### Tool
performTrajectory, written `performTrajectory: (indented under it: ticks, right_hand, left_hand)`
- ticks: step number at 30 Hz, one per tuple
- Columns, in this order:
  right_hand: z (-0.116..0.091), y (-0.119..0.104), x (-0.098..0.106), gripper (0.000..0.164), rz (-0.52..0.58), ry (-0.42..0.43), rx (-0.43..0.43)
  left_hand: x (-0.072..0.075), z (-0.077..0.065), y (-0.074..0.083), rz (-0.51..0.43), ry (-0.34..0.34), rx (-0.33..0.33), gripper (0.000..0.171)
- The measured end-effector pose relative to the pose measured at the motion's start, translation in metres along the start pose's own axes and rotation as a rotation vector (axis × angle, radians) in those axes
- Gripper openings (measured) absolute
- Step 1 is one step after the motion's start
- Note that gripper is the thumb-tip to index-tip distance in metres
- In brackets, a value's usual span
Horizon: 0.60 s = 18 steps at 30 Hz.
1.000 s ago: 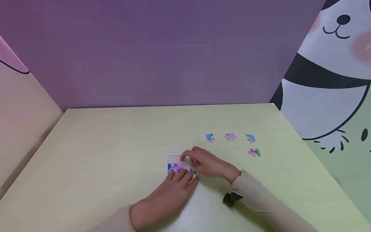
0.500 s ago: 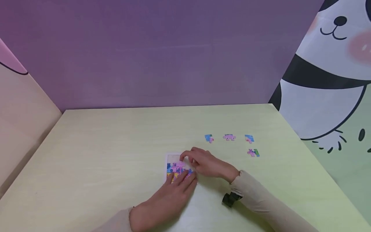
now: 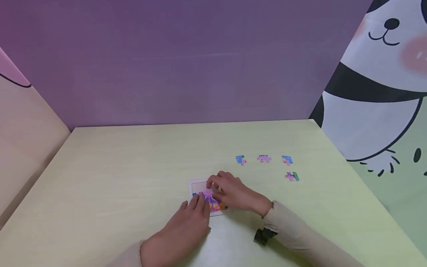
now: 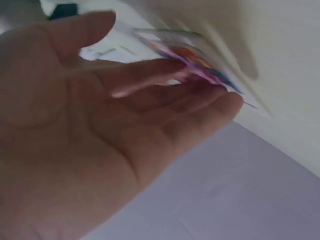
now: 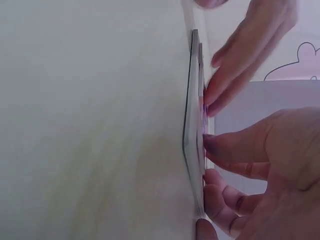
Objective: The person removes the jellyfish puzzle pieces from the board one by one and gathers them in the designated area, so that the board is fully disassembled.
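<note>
A small jigsaw puzzle in a pale tray (image 3: 198,187) lies on the table, its joined pink, blue and yellow pieces (image 3: 214,207) filling the lower part. My left hand (image 3: 185,224) rests with long, straight fingertips on the puzzle's left side; the left wrist view shows these fingers against the colourful pieces (image 4: 200,61). At the tray's upper right, my right hand (image 3: 232,192) has curled fingers, gripping the puzzle there. In the right wrist view its thumb (image 5: 227,146) presses the puzzle face, with the other fingertips at the edge. Any piece under these fingers is hidden.
Beyond my right hand lie loose puzzle pieces: a blue one (image 3: 241,160), a pink one with eyes (image 3: 264,158), another blue one (image 3: 287,160) and a pink-green one (image 3: 292,176). A purple wall (image 3: 186,66) stands behind the table (image 3: 116,178).
My left hand has slid left across the puzzle, baring its lower right pieces. My right hand has come slightly down, its thumb now showing on the pieces. The tray has turned slightly.
</note>
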State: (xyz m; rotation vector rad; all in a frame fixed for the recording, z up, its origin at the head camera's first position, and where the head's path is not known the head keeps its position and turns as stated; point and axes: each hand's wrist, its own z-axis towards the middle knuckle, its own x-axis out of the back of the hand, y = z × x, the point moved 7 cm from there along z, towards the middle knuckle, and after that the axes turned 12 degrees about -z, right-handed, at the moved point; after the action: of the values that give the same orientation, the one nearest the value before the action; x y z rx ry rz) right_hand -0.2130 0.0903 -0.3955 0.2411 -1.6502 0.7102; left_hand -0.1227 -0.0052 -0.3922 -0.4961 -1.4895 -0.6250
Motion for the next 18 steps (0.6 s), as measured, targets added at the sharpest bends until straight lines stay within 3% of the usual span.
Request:
performTrajectory:
  ticks: [2,9,18]
  right_hand:
    - [-0.0004,-0.0016,0.0012,0.018,0.004,0.016,0.001]
    - [0.0,-0.0027,-0.0013,0.02,-0.005,0.041,-0.019]
    - [0.0017,-0.0056,-0.0047,0.022,0.041,0.007,-0.031]
  left_hand:
    - [-0.0007,0.0004,-0.0048,0.032,-0.013,0.03,0.065]
    - [-0.0035,0.0002,-0.005,0.047,-0.002,0.032,0.069]
    - [-0.0075,-0.0028,-0.0029,0.105,0.034,0.045,0.068]
